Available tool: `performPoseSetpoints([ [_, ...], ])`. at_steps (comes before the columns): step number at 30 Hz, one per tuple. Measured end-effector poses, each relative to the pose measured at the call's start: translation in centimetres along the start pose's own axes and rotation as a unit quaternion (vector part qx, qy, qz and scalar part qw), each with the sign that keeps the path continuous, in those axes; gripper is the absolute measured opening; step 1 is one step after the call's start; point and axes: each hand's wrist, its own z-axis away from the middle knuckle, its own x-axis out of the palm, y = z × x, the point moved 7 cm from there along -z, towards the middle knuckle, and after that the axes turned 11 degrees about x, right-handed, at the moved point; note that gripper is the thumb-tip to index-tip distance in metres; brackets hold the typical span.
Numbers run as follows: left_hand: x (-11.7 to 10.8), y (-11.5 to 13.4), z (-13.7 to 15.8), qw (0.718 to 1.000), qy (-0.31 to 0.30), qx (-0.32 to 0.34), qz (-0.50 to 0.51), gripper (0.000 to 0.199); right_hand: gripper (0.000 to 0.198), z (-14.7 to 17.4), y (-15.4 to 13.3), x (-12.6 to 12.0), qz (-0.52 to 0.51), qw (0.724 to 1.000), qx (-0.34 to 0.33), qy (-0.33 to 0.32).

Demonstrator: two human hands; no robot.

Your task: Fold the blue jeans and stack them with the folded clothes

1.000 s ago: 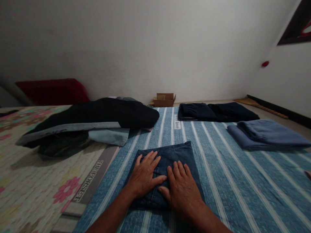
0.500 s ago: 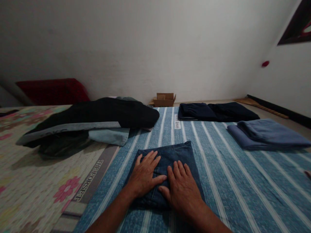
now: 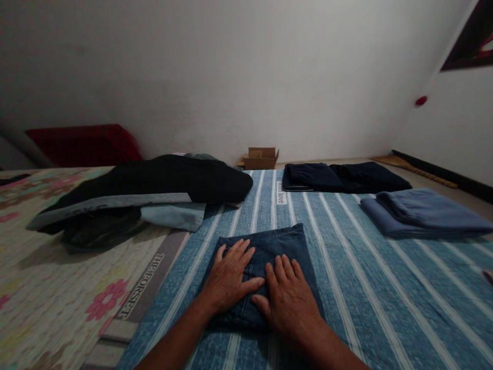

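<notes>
Folded dark blue jeans (image 3: 269,244) lie on the blue striped bedsheet (image 3: 342,277), close in front of me. My left hand (image 3: 231,280) rests flat on their left part, fingers spread and thumb pointing inward. On the right part lies my right hand (image 3: 290,295), palm down with its fingers stretched out. The two thumbs come near each other over the middle of the jeans. Part of the denim is hidden under both hands.
A heap of dark clothes (image 3: 165,177) lies to the left, partly on the floral sheet (image 3: 46,288). Folded navy garments (image 3: 342,177) and folded blue-grey trousers (image 3: 427,213) lie at the right. Beyond the bed are a cardboard box (image 3: 262,158) and a red object (image 3: 82,144).
</notes>
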Motion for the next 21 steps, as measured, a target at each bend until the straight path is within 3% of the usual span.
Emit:
performPoseSetpoints([
  [21,0.12,-0.01,-0.04,1.0,-0.004,-0.007,0.0,0.068,0.074,-0.14,0.17,0.28,-0.004,1.0,-0.002,-0.006],
])
